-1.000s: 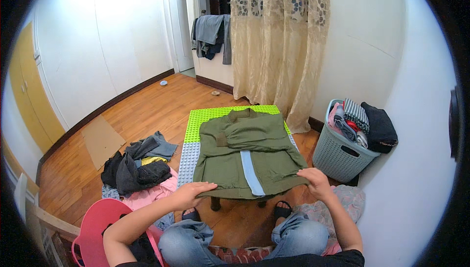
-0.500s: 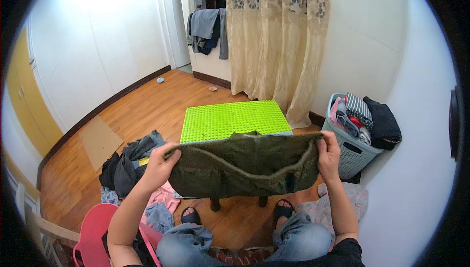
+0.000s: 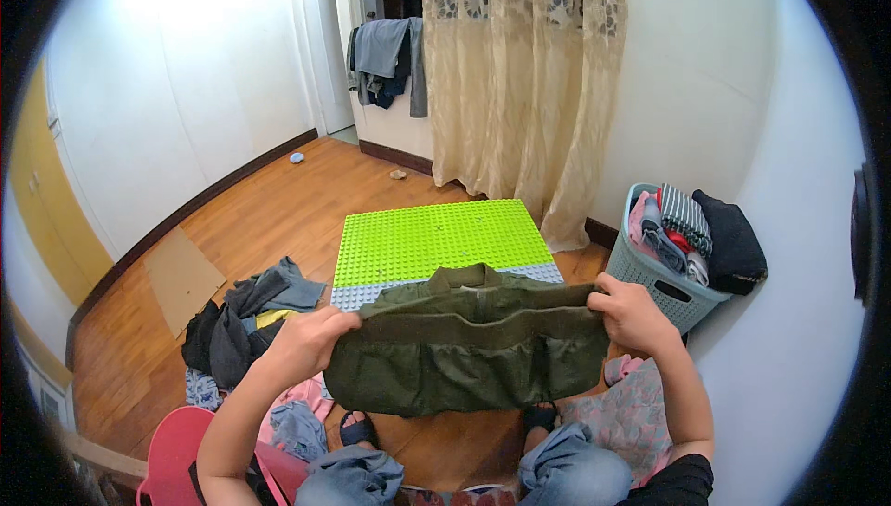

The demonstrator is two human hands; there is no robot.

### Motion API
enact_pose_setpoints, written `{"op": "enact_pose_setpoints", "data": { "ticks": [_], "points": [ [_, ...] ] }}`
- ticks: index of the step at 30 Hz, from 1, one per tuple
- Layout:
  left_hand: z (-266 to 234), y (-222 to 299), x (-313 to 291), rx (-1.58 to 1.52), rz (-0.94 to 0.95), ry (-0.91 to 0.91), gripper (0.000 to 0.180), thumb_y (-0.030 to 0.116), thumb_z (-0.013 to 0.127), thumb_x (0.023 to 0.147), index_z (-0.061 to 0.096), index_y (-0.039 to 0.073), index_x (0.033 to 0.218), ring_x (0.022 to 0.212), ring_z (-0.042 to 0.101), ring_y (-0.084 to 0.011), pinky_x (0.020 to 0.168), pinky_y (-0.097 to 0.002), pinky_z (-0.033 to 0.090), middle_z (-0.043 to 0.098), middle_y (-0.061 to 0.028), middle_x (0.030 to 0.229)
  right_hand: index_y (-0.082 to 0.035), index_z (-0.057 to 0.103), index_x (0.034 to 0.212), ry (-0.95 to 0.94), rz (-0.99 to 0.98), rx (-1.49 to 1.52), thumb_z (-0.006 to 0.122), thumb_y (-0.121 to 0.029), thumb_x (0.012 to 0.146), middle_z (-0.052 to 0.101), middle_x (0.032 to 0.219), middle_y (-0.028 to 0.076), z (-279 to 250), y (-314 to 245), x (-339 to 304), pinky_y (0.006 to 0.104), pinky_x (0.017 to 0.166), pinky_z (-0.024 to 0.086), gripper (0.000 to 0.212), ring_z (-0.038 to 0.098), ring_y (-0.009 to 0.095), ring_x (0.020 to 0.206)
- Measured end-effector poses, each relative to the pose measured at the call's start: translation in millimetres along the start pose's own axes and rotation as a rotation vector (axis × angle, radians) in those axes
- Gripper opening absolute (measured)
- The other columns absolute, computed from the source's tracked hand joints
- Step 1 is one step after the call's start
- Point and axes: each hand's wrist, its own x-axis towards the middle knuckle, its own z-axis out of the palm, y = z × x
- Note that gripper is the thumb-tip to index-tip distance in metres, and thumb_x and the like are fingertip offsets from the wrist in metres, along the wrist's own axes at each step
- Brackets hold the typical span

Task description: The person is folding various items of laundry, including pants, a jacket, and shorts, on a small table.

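Observation:
Between my two hands stretches a dark olive-green jacket with a ribbed band and a collar. My left hand pinches the left end of the band, and my right hand pinches the right end. The front part of the jacket hangs down over my side of a low table with a studded top, bright green with a grey strip. Its collar part lies toward the table, over the grey strip. Part of the tabletop's near edge is hidden behind the cloth.
A light-blue laundry basket full of clothes stands at the right wall. Dark clothes lie heaped on the floor at left, near a cardboard sheet. A pink tub sits at lower left; patterned cloth lies at right.
Both hands have moved lower and toward me with the jacket. Its collar and inner back now show over the table's near side, and the band is pulled straighter.

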Motion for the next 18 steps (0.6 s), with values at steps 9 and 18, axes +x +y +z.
{"op": "enact_pose_setpoints", "data": {
  "ticks": [9,18],
  "points": [
    [-15.5,35.7,-33.1,-0.202,-0.137,0.037,0.017,-0.002,0.059,0.07,0.054,0.004,0.086,0.066,0.058,-0.0291,0.058,-0.0327,0.047,0.057,-0.0126,0.073,-0.001,0.048,0.064,0.076,0.03,0.383,0.055,-0.009,0.055,0.049,0.062,0.009,-24.6,-4.6,-46.4,0.0315,0.052,0.04,0.014,0.051,0.025,0.061],
    [14.2,-41.7,31.2,-0.381,-0.44,0.262,0.01,-0.001,0.048,0.079,0.047,0.001,0.088,0.073,0.047,-0.0129,0.066,-0.0254,0.039,0.048,-0.006,0.077,0.002,0.05,0.069,0.365,0.339,0.691,0.055,-0.014,0.077,0.048,0.061,0.001,11.8,40.9,46.5,0.0248,0.053,0.038,0.018,0.045,0.008,0.058]
  ]
}}
